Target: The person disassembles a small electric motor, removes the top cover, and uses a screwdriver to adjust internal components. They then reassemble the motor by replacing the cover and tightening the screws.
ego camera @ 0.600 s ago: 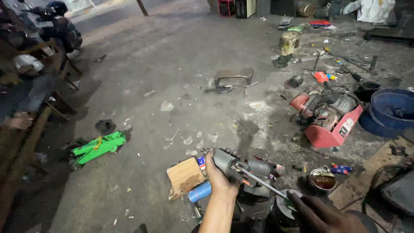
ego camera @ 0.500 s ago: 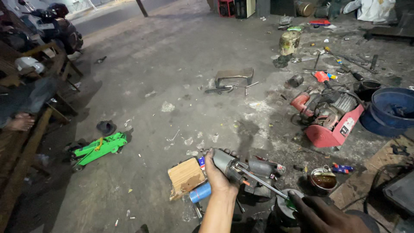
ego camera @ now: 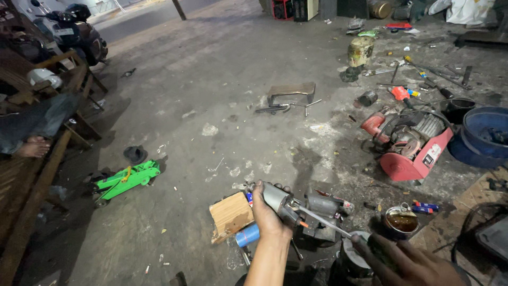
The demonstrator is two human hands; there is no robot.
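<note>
Steel rod (ego camera: 323, 222) sits partly in the cylinder (ego camera: 275, 197) my left hand (ego camera: 267, 214) grips beside the wood block (ego camera: 230, 216); my right hand (ego camera: 407, 262) grasps its handle, unfinished, I judge.

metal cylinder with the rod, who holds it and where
Left hand grips the metal cylinder around its body; right hand holds the thin rod near its far end.

Repair workshop, stained concrete floor (ego camera: 222, 79), green floor jack (ego camera: 124, 179), red motor unit (ego camera: 410, 143), scattered tools (ego camera: 423, 71), parked scooter (ego camera: 71, 32)

On the floor: 1 green floor jack (ego camera: 123, 180), 1 red machine (ego camera: 410, 145), 1 wooden block (ego camera: 230, 216), 1 blue tub (ego camera: 484, 135).
</note>
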